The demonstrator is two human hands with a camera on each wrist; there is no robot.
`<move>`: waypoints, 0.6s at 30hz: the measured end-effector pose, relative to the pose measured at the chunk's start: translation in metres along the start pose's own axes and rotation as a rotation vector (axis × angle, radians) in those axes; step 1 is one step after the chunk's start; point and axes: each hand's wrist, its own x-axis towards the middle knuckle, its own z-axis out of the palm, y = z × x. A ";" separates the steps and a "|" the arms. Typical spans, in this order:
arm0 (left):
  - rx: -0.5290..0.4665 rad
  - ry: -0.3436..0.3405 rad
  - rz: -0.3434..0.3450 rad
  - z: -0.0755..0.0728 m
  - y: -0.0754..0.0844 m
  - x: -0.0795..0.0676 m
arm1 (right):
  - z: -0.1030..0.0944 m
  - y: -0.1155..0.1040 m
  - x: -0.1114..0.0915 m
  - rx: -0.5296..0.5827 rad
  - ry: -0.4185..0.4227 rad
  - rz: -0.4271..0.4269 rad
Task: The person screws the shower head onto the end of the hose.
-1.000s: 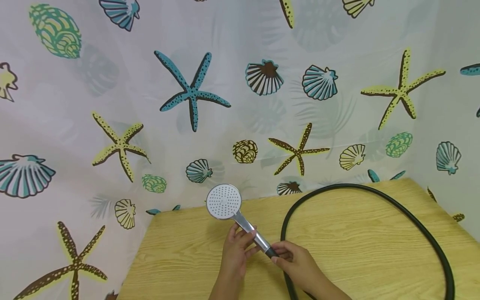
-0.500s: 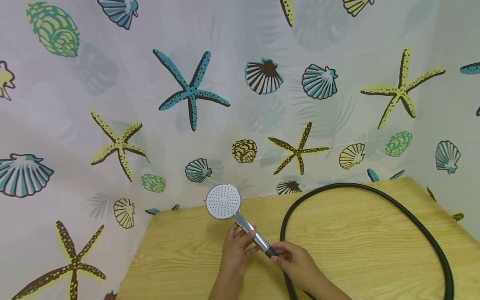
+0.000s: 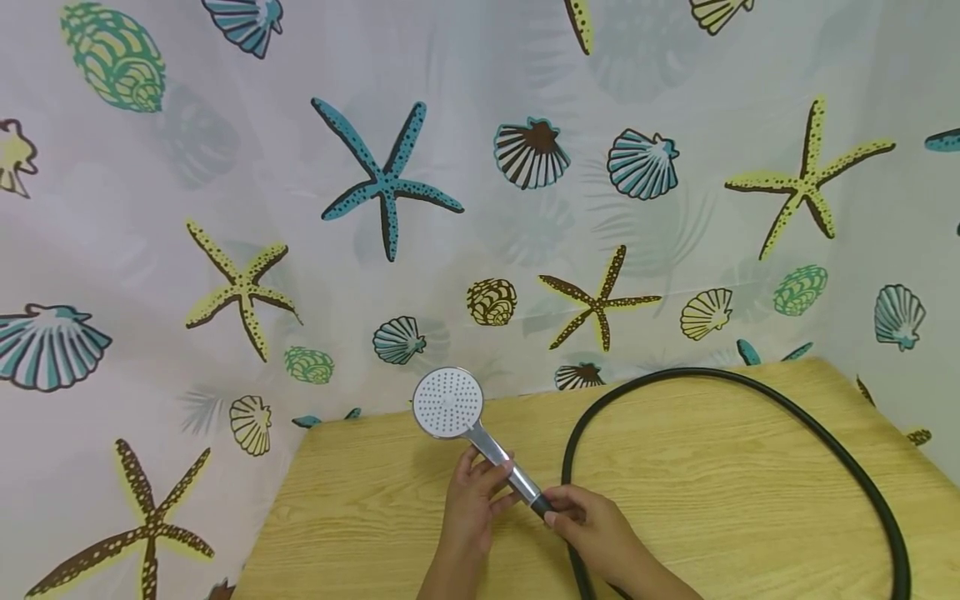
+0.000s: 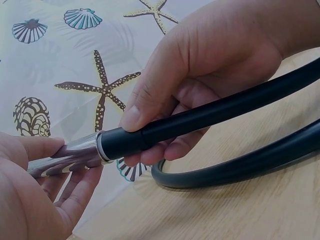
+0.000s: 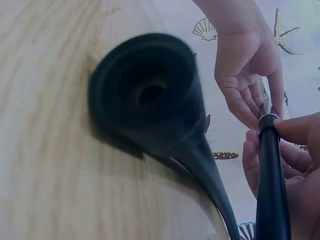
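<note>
A shower head (image 3: 447,402) with a pale round face and chrome handle (image 4: 75,156) points up and left above the table. My left hand (image 3: 472,504) holds the handle between thumb and fingers. My right hand (image 3: 592,527) pinches the black collar (image 4: 120,144) of a black hose (image 3: 693,372), thumb on top and fingers beneath. In the left wrist view the collar sits end to end with the handle's rim; the joint inside is hidden. The right wrist view shows the hose's wide, funnel-shaped end (image 5: 182,120) with a hole in its middle.
A wood-grain table (image 3: 360,500) lies beneath both hands. The hose arcs across its right side and runs out of view at the near edge. Behind and at both sides hangs a white curtain (image 3: 465,50) printed with shells and starfish.
</note>
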 end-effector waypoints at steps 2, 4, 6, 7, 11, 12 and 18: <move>-0.001 -0.002 0.000 0.000 0.000 0.000 | 0.000 0.000 0.000 0.005 0.000 0.002; -0.001 -0.001 -0.001 0.000 0.001 -0.001 | 0.000 -0.001 0.000 0.013 0.001 0.006; -0.001 0.000 -0.001 0.000 0.001 -0.001 | 0.000 -0.001 0.000 0.020 0.004 0.010; -0.001 0.003 -0.003 0.000 0.001 -0.001 | 0.001 -0.001 0.000 0.026 0.006 0.013; 0.000 0.009 -0.007 0.000 0.001 -0.001 | 0.002 -0.001 0.001 0.039 0.019 0.020; -0.001 0.010 -0.007 0.000 0.001 0.000 | 0.002 -0.001 0.001 0.043 0.022 0.021; -0.012 0.004 -0.006 0.000 0.002 0.000 | 0.002 0.000 0.001 0.044 0.050 0.013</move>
